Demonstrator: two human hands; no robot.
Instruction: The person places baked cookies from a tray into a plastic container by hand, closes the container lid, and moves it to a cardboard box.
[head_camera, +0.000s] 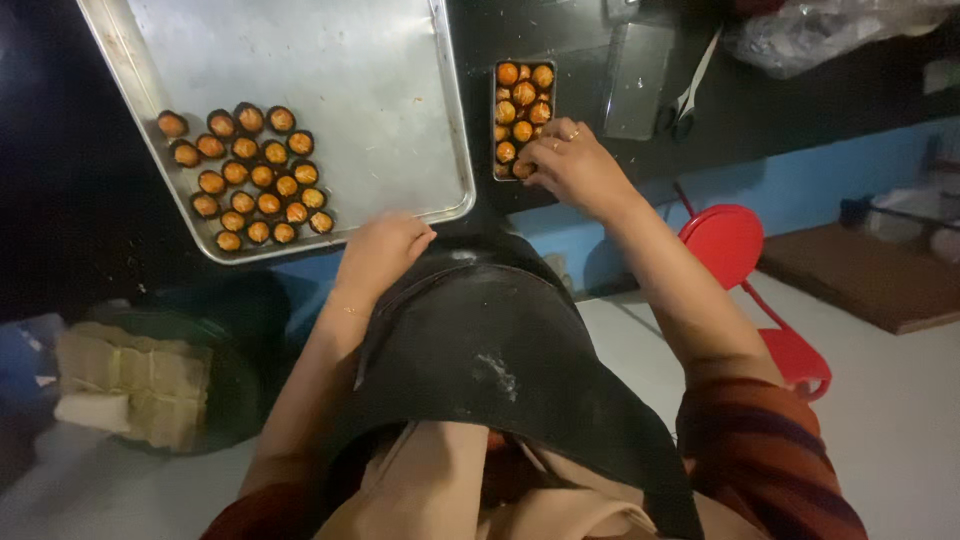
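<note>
A large metal baking tray (330, 70) lies on the dark counter, with several small round golden pastries (250, 175) in dark cups grouped at its near left corner. To its right stands a small rectangular container (497, 115) filled with more of these pastries (522, 105). My right hand (575, 165) rests at the container's near end, fingertips on a pastry there. My left hand (380, 250) sits at the tray's near edge, fingers curled, holding nothing that I can see.
A flat grey metal piece (635, 80) and a white-handled utensil (690, 90) lie right of the container. A clear plastic bag (820, 30) is at the far right. A red stool (730, 245) stands below the counter. A dark basket with pale stacked wrappers (130, 385) sits lower left.
</note>
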